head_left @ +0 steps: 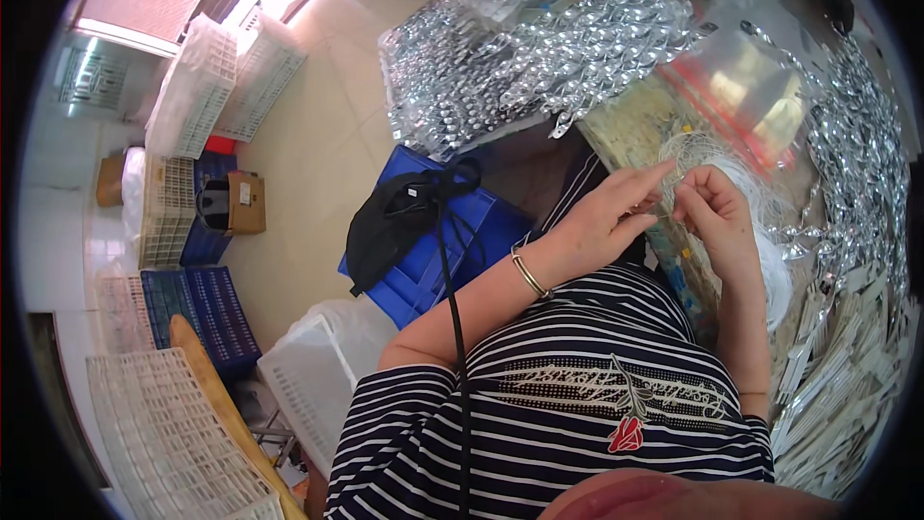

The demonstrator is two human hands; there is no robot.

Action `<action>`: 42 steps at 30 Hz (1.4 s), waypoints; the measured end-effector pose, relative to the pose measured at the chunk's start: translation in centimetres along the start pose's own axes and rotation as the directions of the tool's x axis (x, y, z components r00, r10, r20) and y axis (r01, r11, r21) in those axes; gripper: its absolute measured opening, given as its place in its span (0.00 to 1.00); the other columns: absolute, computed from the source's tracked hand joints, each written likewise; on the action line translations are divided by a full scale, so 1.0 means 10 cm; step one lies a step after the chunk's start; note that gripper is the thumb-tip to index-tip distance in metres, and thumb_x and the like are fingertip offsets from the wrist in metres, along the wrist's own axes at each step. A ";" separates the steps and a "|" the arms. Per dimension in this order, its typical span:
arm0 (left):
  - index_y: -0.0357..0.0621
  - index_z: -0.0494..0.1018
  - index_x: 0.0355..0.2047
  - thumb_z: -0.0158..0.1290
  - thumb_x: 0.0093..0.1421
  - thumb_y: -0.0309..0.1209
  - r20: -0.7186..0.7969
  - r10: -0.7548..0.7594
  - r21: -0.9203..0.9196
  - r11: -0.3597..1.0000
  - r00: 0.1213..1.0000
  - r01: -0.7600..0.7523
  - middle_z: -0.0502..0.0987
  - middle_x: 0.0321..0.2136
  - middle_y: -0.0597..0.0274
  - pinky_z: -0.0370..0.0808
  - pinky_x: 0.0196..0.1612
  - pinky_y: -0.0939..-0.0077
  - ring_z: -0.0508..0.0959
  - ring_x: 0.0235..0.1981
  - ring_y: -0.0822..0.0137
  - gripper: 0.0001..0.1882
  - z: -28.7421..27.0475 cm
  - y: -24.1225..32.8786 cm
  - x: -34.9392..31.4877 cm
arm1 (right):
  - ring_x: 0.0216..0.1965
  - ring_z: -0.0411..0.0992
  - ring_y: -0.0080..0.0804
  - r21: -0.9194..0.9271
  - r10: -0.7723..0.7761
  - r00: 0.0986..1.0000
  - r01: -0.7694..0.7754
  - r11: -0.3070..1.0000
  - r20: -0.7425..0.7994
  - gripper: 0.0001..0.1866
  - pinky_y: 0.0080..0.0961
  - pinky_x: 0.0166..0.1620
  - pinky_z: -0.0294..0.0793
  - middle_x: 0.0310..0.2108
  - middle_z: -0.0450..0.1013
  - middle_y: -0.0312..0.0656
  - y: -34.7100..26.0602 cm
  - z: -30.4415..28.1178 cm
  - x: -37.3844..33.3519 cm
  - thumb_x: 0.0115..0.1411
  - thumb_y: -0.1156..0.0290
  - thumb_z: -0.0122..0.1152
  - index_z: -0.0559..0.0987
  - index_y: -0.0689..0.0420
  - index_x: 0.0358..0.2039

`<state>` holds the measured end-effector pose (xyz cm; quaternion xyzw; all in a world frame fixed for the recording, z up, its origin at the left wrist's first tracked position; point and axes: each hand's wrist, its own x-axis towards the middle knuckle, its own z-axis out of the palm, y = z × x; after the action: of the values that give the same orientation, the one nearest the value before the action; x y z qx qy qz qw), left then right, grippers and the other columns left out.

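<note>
Both hands meet above the edge of a worn, stained board (626,125), beside a loose bundle of white thread (751,197). My left hand (616,212) comes in from the left, its index finger stretched forward and its thumb drawn toward the curled fingers; what they grip is too fine to make out. Close by on the right, my right hand (714,217) has its fingers curled in a pinch, with a thin white thread faintly visible at the tips. Just beyond them lies a clear plastic bag (746,87) with red edging and pale pieces inside.
Shiny silver bead-like strands (606,39) are heaped ahead, and more silver strands (857,154) hang at the right above pale strips (837,385). A black bag (395,231) rests on a blue crate (491,231). White crates (173,424) and a cardboard box (246,202) stand left.
</note>
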<state>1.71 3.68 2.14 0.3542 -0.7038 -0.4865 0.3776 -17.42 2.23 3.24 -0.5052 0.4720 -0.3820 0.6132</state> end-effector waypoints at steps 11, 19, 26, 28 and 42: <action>0.44 0.58 0.60 0.48 0.56 0.20 0.024 0.036 0.101 0.994 0.999 -0.038 0.67 0.39 0.58 0.67 0.45 0.76 0.68 0.39 0.65 0.30 -0.01 -0.01 -0.03 | 0.19 0.58 0.10 0.001 -0.012 1.000 0.012 1.000 0.019 0.03 0.09 0.23 0.55 0.19 0.68 0.29 -0.01 0.02 0.00 0.61 0.71 0.53 0.71 0.56 0.31; 0.43 0.58 0.60 0.48 0.56 0.20 0.026 0.031 0.106 0.994 0.999 -0.033 0.67 0.40 0.57 0.67 0.45 0.76 0.69 0.40 0.66 0.29 -0.01 -0.01 -0.04 | 0.23 0.63 0.11 0.025 0.019 0.998 -0.020 0.999 0.051 0.03 0.09 0.26 0.59 0.21 0.69 0.29 -0.04 0.01 -0.01 0.61 0.73 0.53 0.72 0.58 0.32; 0.44 0.58 0.60 0.47 0.56 0.20 -0.001 0.032 0.145 0.989 0.999 -0.031 0.67 0.40 0.57 0.66 0.45 0.78 0.68 0.40 0.65 0.29 0.00 -0.03 -0.07 | 0.24 0.64 0.11 0.010 0.004 0.998 -0.004 1.000 0.065 0.03 0.10 0.27 0.60 0.23 0.69 0.29 -0.04 -0.01 -0.03 0.61 0.73 0.53 0.71 0.57 0.34; 0.44 0.59 0.60 0.47 0.56 0.20 0.004 0.032 0.134 0.990 0.999 -0.032 0.66 0.40 0.57 0.66 0.45 0.78 0.68 0.40 0.65 0.29 -0.01 0.02 -0.05 | 0.25 0.64 0.11 0.011 0.009 0.998 -0.009 1.000 0.059 0.04 0.10 0.28 0.60 0.23 0.69 0.29 -0.05 -0.02 -0.05 0.61 0.73 0.53 0.71 0.57 0.35; 0.45 0.61 0.59 0.46 0.56 0.17 -0.014 -0.040 0.105 0.994 0.999 0.041 0.64 0.39 0.64 0.70 0.34 0.86 0.64 0.31 0.77 0.28 -0.07 0.01 -0.01 | 0.27 0.64 0.12 -0.039 -0.094 0.996 0.093 0.995 -0.003 0.11 0.09 0.29 0.63 0.32 0.69 0.30 -0.06 -0.04 -0.03 0.61 0.72 0.52 0.68 0.57 0.45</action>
<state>2.31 3.48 2.39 0.3905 -0.7190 -0.4542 0.3525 -17.87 2.24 3.88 -0.5376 0.4567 -0.4024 0.5835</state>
